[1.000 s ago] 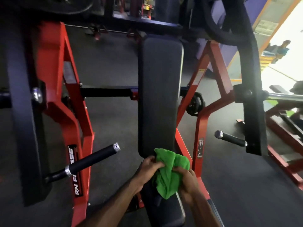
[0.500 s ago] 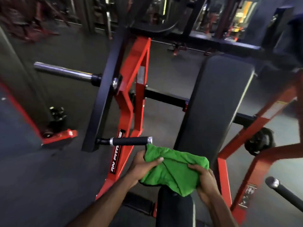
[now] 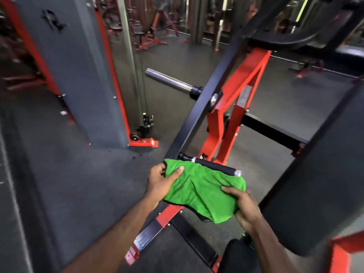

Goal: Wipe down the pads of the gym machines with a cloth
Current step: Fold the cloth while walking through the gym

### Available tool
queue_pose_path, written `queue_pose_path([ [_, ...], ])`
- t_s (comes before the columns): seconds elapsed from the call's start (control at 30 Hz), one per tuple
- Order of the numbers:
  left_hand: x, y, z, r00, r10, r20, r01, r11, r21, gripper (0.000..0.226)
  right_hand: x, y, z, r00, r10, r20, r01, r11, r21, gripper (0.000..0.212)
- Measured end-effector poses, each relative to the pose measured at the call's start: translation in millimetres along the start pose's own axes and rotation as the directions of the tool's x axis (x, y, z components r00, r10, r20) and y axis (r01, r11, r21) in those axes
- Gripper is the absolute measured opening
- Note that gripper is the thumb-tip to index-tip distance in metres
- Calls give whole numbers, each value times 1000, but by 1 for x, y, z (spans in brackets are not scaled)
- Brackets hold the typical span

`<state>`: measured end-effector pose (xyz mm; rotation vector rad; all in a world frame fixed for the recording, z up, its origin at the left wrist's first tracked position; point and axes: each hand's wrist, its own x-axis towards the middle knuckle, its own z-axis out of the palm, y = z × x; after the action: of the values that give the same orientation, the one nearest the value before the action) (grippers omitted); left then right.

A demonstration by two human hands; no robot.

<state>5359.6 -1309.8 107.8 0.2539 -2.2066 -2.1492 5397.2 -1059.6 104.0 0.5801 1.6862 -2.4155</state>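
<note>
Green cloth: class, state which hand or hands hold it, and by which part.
Both hands hold the green cloth: the left hand pinches its upper left edge, and the right hand grips its lower right end.
</note>
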Motion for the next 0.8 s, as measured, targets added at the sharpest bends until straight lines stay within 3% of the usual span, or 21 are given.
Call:
queue_pose_path([
  [0.17,13,7,-72,942,92,-324,-70,994,80,16,21,1,75,968,-42,248,86,982,-169,30],
  [0.23,19,6,-103,887,120,-447,-61,988,144,22,25,5,107,951,-38,307,106,972,-210,25],
  [0.37,39,-4,-169,710,265,-653,-62,947,317,45,32,14,170,911,-20,412,120,968,-218,23],
  [0.47,54,-7,-211,647,280,-709,-84,951,298,39,40,24,211,889,-19,458,136,965,-223,25],
  [0.67,96,16,-293,772,164,-614,-170,984,49,18,68,33,309,876,-68,477,217,940,-264,22],
  [0.8,135,30,-342,808,125,-576,-157,988,-6,28,98,42,368,906,-68,418,194,944,-267,20],
])
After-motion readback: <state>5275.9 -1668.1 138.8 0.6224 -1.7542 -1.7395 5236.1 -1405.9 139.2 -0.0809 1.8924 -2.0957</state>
